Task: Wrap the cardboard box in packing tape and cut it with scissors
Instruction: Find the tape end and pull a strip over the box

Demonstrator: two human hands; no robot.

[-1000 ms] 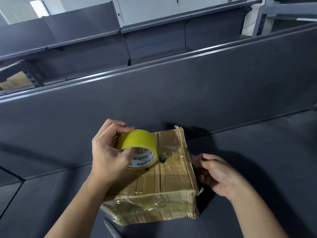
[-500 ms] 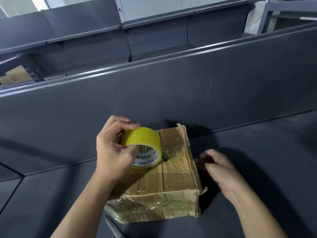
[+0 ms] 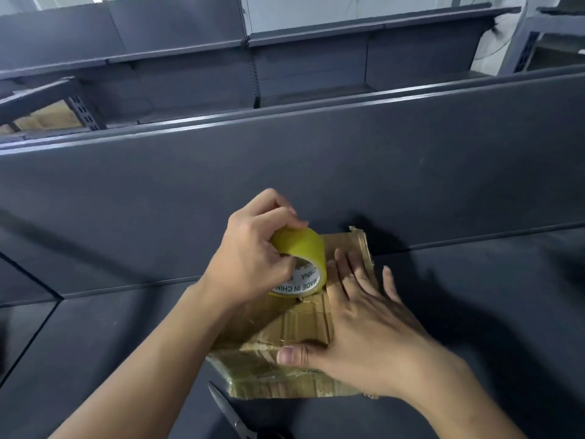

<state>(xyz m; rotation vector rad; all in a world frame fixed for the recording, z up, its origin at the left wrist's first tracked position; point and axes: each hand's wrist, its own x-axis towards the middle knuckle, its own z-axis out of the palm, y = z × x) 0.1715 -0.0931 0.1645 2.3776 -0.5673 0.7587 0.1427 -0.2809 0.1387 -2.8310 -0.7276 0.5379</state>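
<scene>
While the cardboard box lies on the dark grey shelf, close to the upright back panel, the roll of yellow packing tape is held on edge against the box's top face by the left hand. Its fingers are curled over the roll's outer band and the thumb is at the rim of the core. The right hand is laid flat on the top face just beside the roll, fingers straight and spread, thumb set against the front upper edge; nothing is grasped by it. Clear tape is seen on the box's front face, so the wrapping is judged to be part-way done. Whether a free strip runs from roll to box cannot be told. For this step, the box should be pinned firmly under the flat palm so that it is not dragged as tape is drawn off. The roll should be held low and square to the box, and the strip smoothed down as it is laid, so that wrinkles are avoided. The scissors, of which only a blade is seen just in front of the box, lie untouched for the cut.
</scene>
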